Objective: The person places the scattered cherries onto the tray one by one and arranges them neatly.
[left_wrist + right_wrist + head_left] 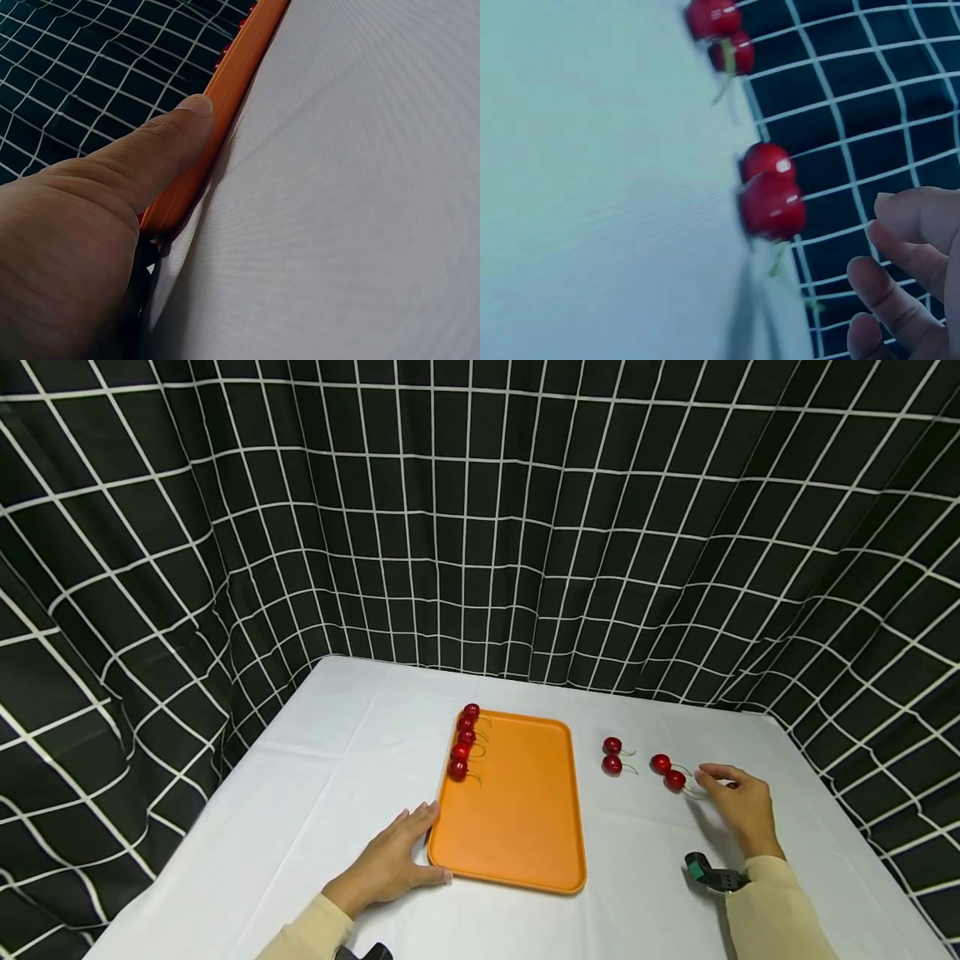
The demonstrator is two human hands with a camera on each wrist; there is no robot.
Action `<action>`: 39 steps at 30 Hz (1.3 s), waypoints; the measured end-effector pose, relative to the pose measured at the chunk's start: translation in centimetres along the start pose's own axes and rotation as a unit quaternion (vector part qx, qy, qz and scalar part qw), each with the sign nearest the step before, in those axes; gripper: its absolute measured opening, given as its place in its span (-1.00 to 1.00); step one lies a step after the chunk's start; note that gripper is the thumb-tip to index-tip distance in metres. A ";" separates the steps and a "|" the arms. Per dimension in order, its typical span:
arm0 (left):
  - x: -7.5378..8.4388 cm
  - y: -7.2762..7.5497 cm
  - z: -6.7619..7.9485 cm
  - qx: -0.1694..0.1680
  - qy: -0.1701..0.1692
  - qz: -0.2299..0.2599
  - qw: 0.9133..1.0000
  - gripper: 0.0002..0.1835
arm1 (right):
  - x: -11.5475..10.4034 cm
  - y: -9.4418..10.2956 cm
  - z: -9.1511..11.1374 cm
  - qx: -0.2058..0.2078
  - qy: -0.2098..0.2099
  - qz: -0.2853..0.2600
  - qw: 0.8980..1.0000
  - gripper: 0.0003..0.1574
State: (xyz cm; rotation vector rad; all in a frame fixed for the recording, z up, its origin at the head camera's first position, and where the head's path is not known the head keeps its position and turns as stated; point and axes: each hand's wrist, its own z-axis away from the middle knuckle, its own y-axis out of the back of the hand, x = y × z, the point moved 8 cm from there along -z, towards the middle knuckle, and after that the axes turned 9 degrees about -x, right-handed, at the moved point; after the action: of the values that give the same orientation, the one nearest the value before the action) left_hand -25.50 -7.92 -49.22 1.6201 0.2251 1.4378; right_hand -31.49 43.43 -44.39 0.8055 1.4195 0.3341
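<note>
My left hand (pixel 390 860) rests at the near left corner of an orange tray (pixel 517 810), its thumb (pixel 176 135) straight against the tray's rim. Several red cherries (pixel 458 769) with green stems line the tray's left edge at the far end. On the white cloth right of the tray lie two cherries (pixel 612 765), and farther right another pair (pixel 675 780). Just right of that pair hovers my right hand (pixel 742 806), fingers loosely bent. The right wrist view shows its fingertips apart from the nearest cherry (pixel 774 206). A small dark spot shows by its fingers; I cannot tell what it is.
A white cloth (pixel 300 827) covers the table. Black curtains with a white grid (pixel 480 527) hang behind and at both sides. A black wrist device (pixel 716 874) with a green patch sits on the right wrist.
</note>
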 end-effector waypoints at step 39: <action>0.3 0.0 0.1 0.001 0.002 -0.003 1.000 0.13 | -3.6 -1.8 1.0 -0.029 0.056 0.030 0.998 -0.56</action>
State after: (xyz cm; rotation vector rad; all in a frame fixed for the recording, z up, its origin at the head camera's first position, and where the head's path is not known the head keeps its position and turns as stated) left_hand -25.35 -7.75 -49.01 1.6161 0.2333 1.4376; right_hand -31.58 39.55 -42.99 0.7933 1.4852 0.4713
